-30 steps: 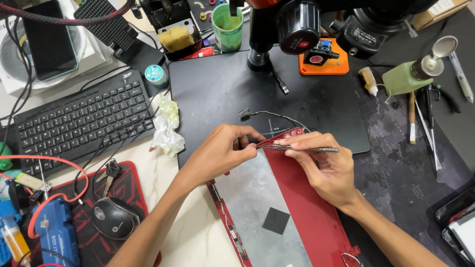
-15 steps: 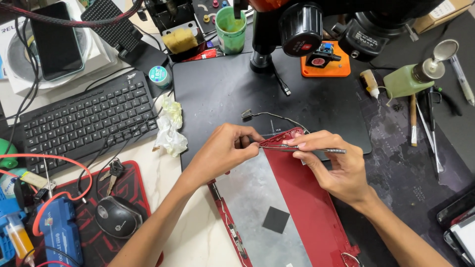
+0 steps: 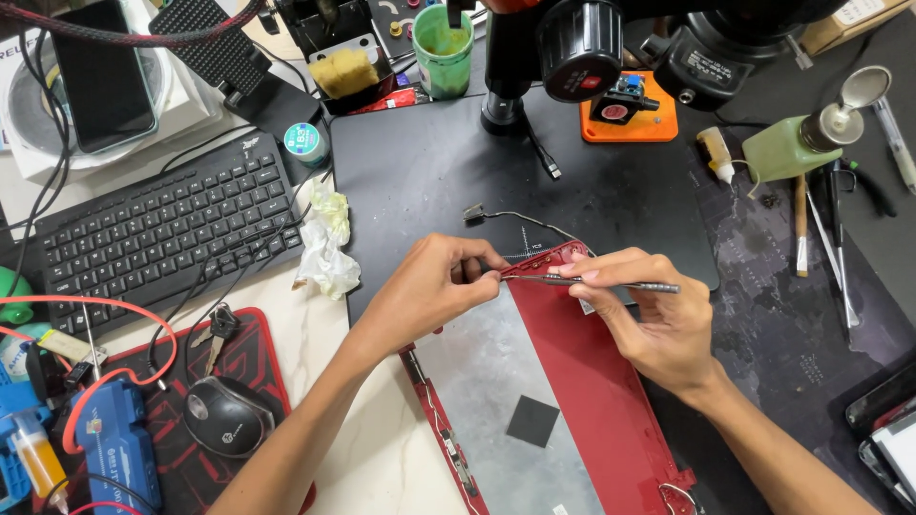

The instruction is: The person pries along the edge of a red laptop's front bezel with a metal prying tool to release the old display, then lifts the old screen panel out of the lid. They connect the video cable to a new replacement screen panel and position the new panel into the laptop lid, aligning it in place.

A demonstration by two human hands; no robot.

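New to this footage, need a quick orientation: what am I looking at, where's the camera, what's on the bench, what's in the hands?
There is no machine doing the work: a person works with two bare hands. The single picture comes from a camera worn on the head, looking down at the bench.

In the middle lies a red panel with a grey metal sheet and a small black square on it, resting partly on a black mat.

The right hand holds a thin metal tool like a pen, its tip at the panel's top edge. The left hand pinches something small at that same spot; what exactly is hidden by the fingers.

Around them: a black keyboard, a mouse, a crumpled tissue, a phone, a green cup, a microscope stand and a green pump bottle.
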